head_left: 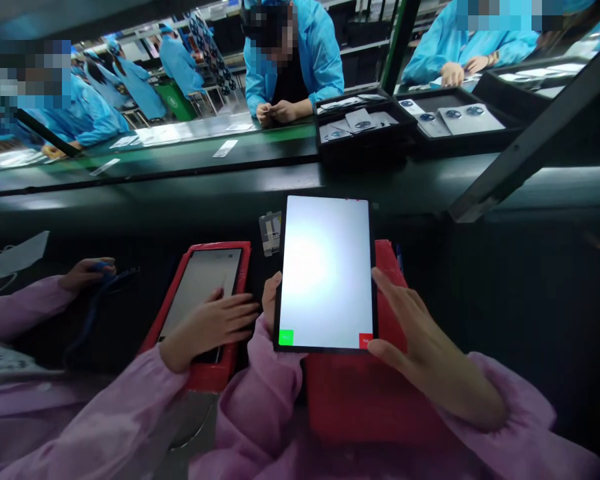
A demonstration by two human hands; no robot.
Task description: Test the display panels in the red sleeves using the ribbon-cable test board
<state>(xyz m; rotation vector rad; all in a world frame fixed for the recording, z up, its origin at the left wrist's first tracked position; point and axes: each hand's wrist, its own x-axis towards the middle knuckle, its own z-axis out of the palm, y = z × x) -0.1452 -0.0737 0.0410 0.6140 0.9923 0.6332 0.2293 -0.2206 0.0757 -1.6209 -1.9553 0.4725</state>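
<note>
A tablet (326, 267) with a bright white screen is held up in front of me. A green box is lit in its lower left corner and a red box in its lower right. My left hand (271, 297) grips the tablet's left edge, its fingers mostly hidden behind it. On the other side my right hand (425, 343) has its thumb and index finger stretched apart. The thumb tip touches the lower right corner by the red box, and the index fingertip meets the right edge. Below and behind the tablet lies a red case or mat (360, 400).
At my left, a co-worker's hand (215, 327) rests over another tablet (200, 287) in a red frame; their other hand (93, 272) holds something blue. A small clear-and-white item (270, 233) lies behind my tablet. Black trays (365, 143) stand by the conveyor (275, 143), with people in blue beyond.
</note>
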